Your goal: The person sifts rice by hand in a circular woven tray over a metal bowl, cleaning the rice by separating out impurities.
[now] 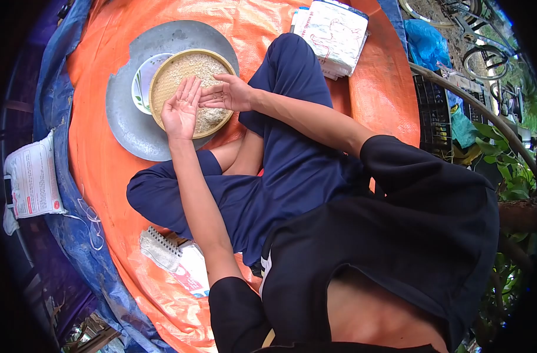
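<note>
left hand [181, 110] open, palm up over grain tray [192, 91] | right hand [228, 94] fingers touching left palm, any held grain too small to discern | plate [143, 82] half hidden beneath tray

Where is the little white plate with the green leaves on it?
In the head view, the white plate sits upper left on the grey metal tray, tucked partly under the left edge of the round basket of grain, left of both hands.

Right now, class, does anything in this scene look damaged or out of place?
Yes. The large grey metal tray under the woven basket of grain has a jagged, broken-looking notch in its upper left rim. No spilled grain is visible.
</note>
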Demonstrator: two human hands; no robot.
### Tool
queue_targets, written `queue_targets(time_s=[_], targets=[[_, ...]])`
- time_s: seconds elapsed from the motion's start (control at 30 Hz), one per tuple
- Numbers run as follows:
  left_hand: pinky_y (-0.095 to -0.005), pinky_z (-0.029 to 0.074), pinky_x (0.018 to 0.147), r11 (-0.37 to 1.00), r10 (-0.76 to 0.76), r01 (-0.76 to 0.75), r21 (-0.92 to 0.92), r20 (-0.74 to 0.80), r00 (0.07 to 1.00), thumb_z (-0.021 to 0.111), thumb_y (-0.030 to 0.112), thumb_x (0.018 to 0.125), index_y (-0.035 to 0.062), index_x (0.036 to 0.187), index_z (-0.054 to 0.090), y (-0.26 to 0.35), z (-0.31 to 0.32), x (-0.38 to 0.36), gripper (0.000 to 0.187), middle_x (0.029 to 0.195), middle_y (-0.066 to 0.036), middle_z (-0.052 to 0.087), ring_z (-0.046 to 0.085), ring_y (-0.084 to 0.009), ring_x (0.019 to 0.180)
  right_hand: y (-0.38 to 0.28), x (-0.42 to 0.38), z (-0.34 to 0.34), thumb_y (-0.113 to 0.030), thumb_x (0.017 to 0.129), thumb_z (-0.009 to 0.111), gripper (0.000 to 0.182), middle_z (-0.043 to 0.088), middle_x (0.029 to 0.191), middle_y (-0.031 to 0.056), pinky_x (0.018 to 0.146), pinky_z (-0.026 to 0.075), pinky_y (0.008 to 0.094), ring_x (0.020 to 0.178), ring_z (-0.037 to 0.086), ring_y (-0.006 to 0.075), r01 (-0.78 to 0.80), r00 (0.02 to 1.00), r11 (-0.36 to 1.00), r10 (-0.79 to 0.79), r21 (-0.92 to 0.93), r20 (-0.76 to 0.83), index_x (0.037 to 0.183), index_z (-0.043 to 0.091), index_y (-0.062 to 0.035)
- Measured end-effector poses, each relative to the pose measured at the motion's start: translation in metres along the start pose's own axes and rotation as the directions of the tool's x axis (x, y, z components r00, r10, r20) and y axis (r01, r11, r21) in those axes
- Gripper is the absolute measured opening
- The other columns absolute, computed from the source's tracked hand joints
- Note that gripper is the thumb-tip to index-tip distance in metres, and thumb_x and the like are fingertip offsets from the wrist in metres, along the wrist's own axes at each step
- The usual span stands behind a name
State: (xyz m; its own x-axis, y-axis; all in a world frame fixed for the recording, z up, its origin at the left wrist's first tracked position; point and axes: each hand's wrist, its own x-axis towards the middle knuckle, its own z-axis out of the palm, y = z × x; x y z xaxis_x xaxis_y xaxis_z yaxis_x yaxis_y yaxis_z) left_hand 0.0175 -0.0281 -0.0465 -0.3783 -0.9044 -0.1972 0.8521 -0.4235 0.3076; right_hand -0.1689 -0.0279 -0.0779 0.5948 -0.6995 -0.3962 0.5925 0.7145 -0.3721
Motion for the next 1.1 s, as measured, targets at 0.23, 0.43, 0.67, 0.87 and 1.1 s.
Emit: queue_targets(time_s=[0.23, 0.43, 0.67, 0.87, 1.1], targets=[[-0.0468, 0.026, 0.113, 0.956, 0.097, -0.096, 0.277, 0.013, 0.995, 0.031, -0.01, 0.081, -0.0082, 0.141, 0.017, 0.0, 0.004, -0.003, 0.062, 0.143, -0.034, 0.021, 0.026, -0.0437, 0.134, -0.001, -0.002, 0.003, -0.042, 0.094, 0.039, 0.065, 0.053, 0.118, 0.0299, 0.099, 0.045, 0.0379, 0.114, 0.054, 0.0358, 0.001, 1.0, 1.0, -0.001, -0.001, -0.021, 0.118, 0.046, 0.0176], [-0.0462, 0.028, 0.112, 0.936, 0.124, -0.122, 0.329, 0.016, 0.992, 0.032, -0.014, 0.078, 0.0013, 0.143, 0.021, -0.001, 0.013, -0.006, 0.068, 0.142, -0.034, 0.023, 0.029, -0.0431, 0.133, -0.001, -0.001, 0.001, -0.042, 0.094, 0.04, 0.063, 0.054, 0.116, 0.0299, 0.099, 0.046, 0.0378, 0.113, 0.054, 0.0364, 0.002, 1.0, 1.0, -0.002, 0.002, -0.016, 0.115, 0.048, 0.017], [-0.0432, 0.029, 0.111, 0.903, 0.093, -0.096, 0.419, 0.029, 0.995, 0.034, -0.014, 0.082, 0.0007, 0.142, 0.022, -0.002, 0.016, -0.006, 0.064, 0.143, -0.034, 0.022, 0.032, -0.0413, 0.132, 0.002, 0.0, 0.002, -0.043, 0.093, 0.041, 0.062, 0.054, 0.117, 0.0286, 0.098, 0.046, 0.0372, 0.113, 0.055, 0.0344, -0.019, 1.0, 1.0, 0.019, -0.019, -0.018, 0.115, 0.049, 0.0149], [-0.0388, 0.028, 0.112, 0.834, 0.058, -0.1, 0.542, 0.095, 0.994, 0.04, -0.011, 0.085, -0.0005, 0.142, 0.021, -0.018, 0.021, -0.002, 0.061, 0.144, -0.031, 0.023, 0.03, -0.035, 0.135, 0.004, 0.002, -0.001, -0.045, 0.093, 0.043, 0.064, 0.055, 0.118, 0.0223, 0.1, 0.043, 0.0344, 0.111, 0.056, 0.0277, -0.039, 0.999, 0.998, 0.038, -0.05, -0.028, 0.119, 0.048, 0.0131], [-0.0361, 0.028, 0.111, 0.676, 0.113, -0.212, 0.706, 0.185, 0.976, 0.048, -0.008, 0.085, -0.0024, 0.14, 0.026, -0.043, 0.017, 0.005, 0.059, 0.146, -0.024, 0.026, 0.029, -0.0307, 0.136, 0.003, 0.0, -0.001, -0.044, 0.093, 0.044, 0.059, 0.058, 0.111, 0.0181, 0.098, 0.045, 0.0338, 0.105, 0.057, 0.0246, -0.022, 0.996, 0.999, 0.025, 0.034, -0.081, 0.116, 0.049, 0.0101]])
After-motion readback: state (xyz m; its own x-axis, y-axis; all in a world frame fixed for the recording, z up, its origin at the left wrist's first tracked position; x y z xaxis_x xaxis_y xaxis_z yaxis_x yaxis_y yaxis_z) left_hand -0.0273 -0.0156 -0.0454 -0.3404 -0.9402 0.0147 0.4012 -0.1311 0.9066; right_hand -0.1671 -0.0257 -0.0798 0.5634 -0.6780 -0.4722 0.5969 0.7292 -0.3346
